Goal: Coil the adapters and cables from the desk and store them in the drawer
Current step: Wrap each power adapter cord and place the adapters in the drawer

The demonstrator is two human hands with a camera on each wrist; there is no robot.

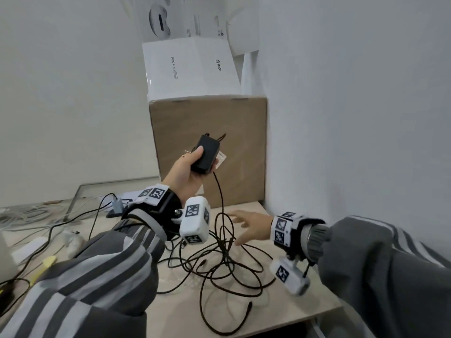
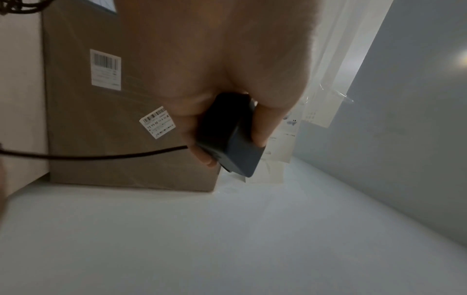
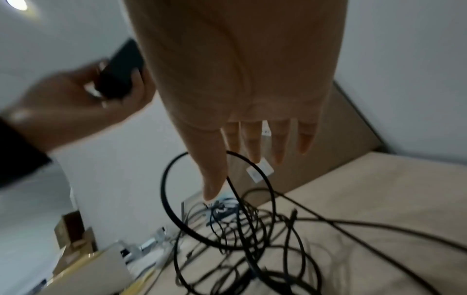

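Note:
My left hand (image 1: 192, 164) is raised above the desk and grips a black power adapter (image 1: 206, 154), also seen as the dark adapter (image 2: 231, 139) in the left wrist view and as the adapter (image 3: 121, 73) at the upper left of the right wrist view. Its black cable (image 1: 219, 191) hangs down into a tangle of black cables (image 1: 219, 259) on the pale desk (image 1: 280, 303). My right hand (image 1: 249, 225) hovers just above that tangle with straight, spread fingers (image 3: 252, 143) and holds nothing. One cable loop (image 3: 217, 199) stands up below the thumb.
A brown cardboard box (image 1: 207, 147) stands at the back against the right wall, with white boxes (image 1: 190, 67) stacked on it. White cables (image 1: 26, 213), a small charging dock (image 1: 117, 208) and other clutter lie on the desk's left part. The desk's front edge (image 1: 268, 328) is near.

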